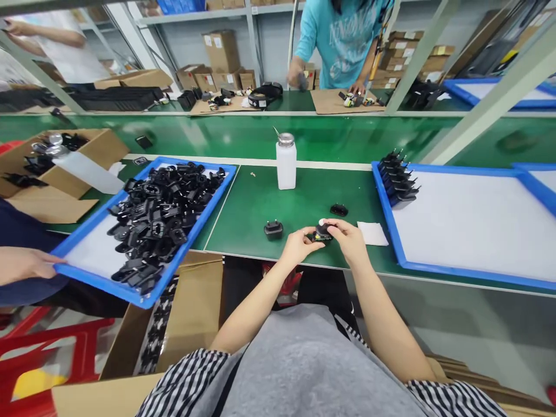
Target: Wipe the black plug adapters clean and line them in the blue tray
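I see the left hand (299, 245) and right hand (348, 236), fingers pinched on one small black plastic casing (322, 235), green table (243, 202) below.

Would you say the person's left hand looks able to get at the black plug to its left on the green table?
Probably yes: nothing appears to stand between the left hand and the black plug, which looks close by, though the hand would likely need to release the black part first.

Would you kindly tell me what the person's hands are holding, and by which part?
A small black boxy casing: the left hand holds its left side, the right hand its upper right.
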Tool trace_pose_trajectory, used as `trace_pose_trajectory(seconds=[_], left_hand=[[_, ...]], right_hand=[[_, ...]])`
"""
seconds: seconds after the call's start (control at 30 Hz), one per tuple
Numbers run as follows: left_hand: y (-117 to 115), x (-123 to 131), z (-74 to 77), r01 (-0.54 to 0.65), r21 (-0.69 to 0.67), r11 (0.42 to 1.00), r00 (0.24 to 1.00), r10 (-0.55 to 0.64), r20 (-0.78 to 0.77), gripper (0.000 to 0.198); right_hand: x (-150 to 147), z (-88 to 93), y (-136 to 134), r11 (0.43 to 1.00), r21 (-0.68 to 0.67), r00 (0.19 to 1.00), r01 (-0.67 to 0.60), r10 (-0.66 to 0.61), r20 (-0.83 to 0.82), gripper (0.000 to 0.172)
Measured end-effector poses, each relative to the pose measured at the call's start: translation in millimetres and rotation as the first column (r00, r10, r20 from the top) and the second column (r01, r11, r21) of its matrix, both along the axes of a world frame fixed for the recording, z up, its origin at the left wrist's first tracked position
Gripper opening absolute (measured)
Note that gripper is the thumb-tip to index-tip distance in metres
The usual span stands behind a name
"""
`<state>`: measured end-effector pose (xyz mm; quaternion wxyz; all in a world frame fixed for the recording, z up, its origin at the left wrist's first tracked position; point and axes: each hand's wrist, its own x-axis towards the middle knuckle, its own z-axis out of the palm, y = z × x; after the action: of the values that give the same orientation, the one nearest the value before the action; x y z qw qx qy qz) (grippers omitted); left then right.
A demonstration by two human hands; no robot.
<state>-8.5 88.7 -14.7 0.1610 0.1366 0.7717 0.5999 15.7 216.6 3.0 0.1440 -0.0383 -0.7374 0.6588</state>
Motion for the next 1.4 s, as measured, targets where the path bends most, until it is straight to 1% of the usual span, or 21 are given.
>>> trace_pose_trajectory(seconds=[0.07,0.13,0.27,0.43,0.67,0.8,0.9,0.97,1.07,1.1,1.13,1.17,1.23,1.33,1.4], left_hand=[[-0.3,0.9,1.2,0.014,0.0,1.0,1.0,-0.014,-0.012,0.039],[-0.2,1.4,1.9,0.022,0.0,1.0,1.0,-0.022,-0.016,0.039],[0.5,1.3,1.5,0.006,-0.012,1.0,1.0,-0.006,-0.021,0.039],[1.0,0.7,-1.0,0.021,0.002,1.0,0.999,-0.021,-0.039,0.04],[0.9,1.5,0.5,0.022,-0.019,1.0,0.998,-0.023,-0.052,0.041],[0.3,2.0,2.7,0.018,-0.021,1.0,0.996,-0.019,-0.086,0.039],[0.1,2.1,3.7,0.014,-0.042,0.999,0.995,-0.018,-0.097,0.039],[-0.3,2.3,4.9,0.015,-0.05,0.999,0.996,-0.02,-0.088,0.039],[-1.6,3.1,8.8,0.031,-0.074,0.997,0.998,-0.035,-0.054,0.046],[-2.3,3.5,10.5,0.042,-0.079,0.996,0.998,-0.045,-0.041,0.051],[-3.1,4.0,12.3,0.055,-0.078,0.995,0.998,-0.058,-0.032,0.057],[-4.0,4.5,13.9,0.069,-0.072,0.995,0.997,-0.071,-0.029,0.061],[-5.9,5.1,16.7,0.091,-0.064,0.994,0.995,-0.094,-0.044,0.063],[-8.4,3.9,21.5,0.1,-0.127,0.987,0.987,-0.114,-0.114,0.047],[-8.8,0.8,27.9,0.106,-0.232,0.967,0.971,-0.151,-0.184,0.036]], right_hand=[[2.1,-0.6,0.1,0.997,0.051,0.998,-0.061,0.059,0.037,0.015],[3.6,-2.4,1.1,0.993,0.093,0.996,-0.077,0.073,0.048,0.015],[4.5,-6.3,3.6,0.988,0.133,0.997,-0.075,0.07,0.037,0.015],[5.1,-7.0,3.5,0.985,0.152,0.996,-0.081,0.076,0.04,0.016],[5.8,-8.8,1.5,0.988,0.15,0.999,-0.048,0.044,0.03,0.017],[6.1,-8.0,1.8,0.976,0.202,0.997,-0.078,0.071,0.039,0.017],[6.9,-4.9,4.5,0.957,0.266,0.993,-0.119,0.11,0.046,0.019],[7.6,-1.1,8.6,0.935,0.311,0.985,-0.171,0.156,0.071,0.026],[7.8,7.0,17.3,0.885,0.385,0.964,-0.262,0.217,0.156,0.053],[7.6,9.9,20.0,0.858,0.421,0.953,-0.296,0.233,0.195,0.057],[7.1,12.8,22.3,0.825,0.459,0.941,-0.33,0.247,0.232,0.056],[6.4,15.5,24.1,0.789,0.495,0.928,-0.363,0.262,0.263,0.052],[4.6,20.2,26.1,0.727,0.548,0.909,-0.413,0.291,0.299,0.039],[1.4,26.3,25.8,0.672,0.597,0.899,-0.438,0.308,0.312,0.031],[-0.8,31.1,24.4,0.642,0.62,0.893,-0.45,0.304,0.333,0.028]])
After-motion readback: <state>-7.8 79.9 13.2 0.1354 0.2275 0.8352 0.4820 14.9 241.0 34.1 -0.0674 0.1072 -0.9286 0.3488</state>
